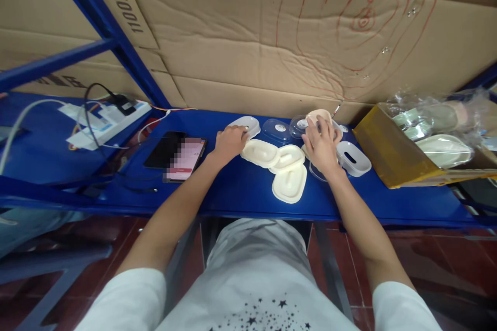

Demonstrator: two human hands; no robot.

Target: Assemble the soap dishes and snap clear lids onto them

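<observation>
Your right hand (320, 144) hides the beige shell (319, 115) it clutches; your left hand (230, 143), fingers curled, presses a white shell (247, 124). Open blue bench (233, 194) lies nearest you.

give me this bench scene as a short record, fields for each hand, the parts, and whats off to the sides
left hand: resting on a white oval shell
right hand: fingers on a cream oval piece
between hands: three cream oval trays, overlapping
behind: clear lids
surface: blue shelf
left side: phone, power strip
right side: cardboard box of bagged parts
</observation>
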